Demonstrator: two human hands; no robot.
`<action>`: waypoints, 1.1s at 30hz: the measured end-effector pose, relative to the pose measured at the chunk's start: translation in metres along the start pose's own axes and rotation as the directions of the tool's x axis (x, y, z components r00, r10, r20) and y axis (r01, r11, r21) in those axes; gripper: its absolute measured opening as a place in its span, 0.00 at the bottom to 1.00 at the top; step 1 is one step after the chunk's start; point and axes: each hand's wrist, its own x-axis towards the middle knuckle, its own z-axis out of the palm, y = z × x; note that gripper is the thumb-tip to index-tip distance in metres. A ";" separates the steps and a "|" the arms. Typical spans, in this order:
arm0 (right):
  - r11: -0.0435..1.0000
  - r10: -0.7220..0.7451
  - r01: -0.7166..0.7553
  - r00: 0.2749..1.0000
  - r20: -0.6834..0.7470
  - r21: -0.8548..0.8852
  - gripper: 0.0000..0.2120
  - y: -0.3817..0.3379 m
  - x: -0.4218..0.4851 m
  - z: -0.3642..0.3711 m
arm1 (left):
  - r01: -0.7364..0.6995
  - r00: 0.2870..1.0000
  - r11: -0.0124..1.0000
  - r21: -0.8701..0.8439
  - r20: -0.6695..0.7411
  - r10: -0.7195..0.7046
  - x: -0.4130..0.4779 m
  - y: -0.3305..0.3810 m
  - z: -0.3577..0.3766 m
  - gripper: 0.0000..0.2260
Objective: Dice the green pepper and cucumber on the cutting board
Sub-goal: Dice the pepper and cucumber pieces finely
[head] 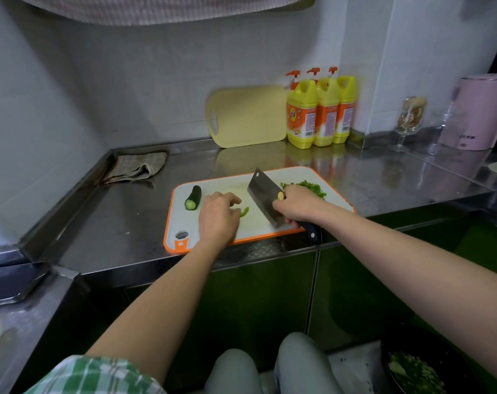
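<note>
Centre frame: the thin green pepper strip (244, 211) is pinned under the curled left hand (218, 216), just left of the broad steel cleaver (264, 198) gripped by the right hand (298, 205).

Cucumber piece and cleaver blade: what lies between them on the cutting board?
In the head view, the left hand lies between the cucumber piece and the cleaver, its fingertips on a green pepper strip; bare white cutting board around them.

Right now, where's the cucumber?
In the head view the cucumber lies at the board's far left end, untouched, just left of the left hand, which holds a pepper strip.
</note>
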 end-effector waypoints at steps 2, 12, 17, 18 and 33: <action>0.997 0.013 -0.013 1.000 0.005 -0.081 0.11 -0.003 0.001 0.000 | 0.012 1.000 1.000 0.005 0.004 -0.012 -0.001 -0.005 -0.003 0.09; 0.983 -0.117 0.108 0.991 -0.058 -0.148 0.02 -0.005 -0.001 -0.007 | -0.065 0.989 0.997 -0.035 0.132 0.069 0.002 0.002 -0.003 0.07; 0.958 -0.130 0.126 0.992 0.001 -0.258 0.03 -0.017 -0.005 -0.012 | -0.099 0.986 0.991 -0.085 0.125 0.109 -0.002 0.005 -0.001 0.06; 0.950 -0.130 0.125 0.992 0.001 -0.285 0.03 -0.017 -0.005 -0.012 | -0.101 0.986 0.991 -0.089 0.122 0.111 -0.002 0.004 -0.001 0.06; 0.948 -0.141 0.105 0.985 -0.102 -0.301 0.06 -0.020 0.014 0.016 | -0.118 0.982 0.987 -0.109 0.138 0.132 -0.003 -0.001 0.000 0.06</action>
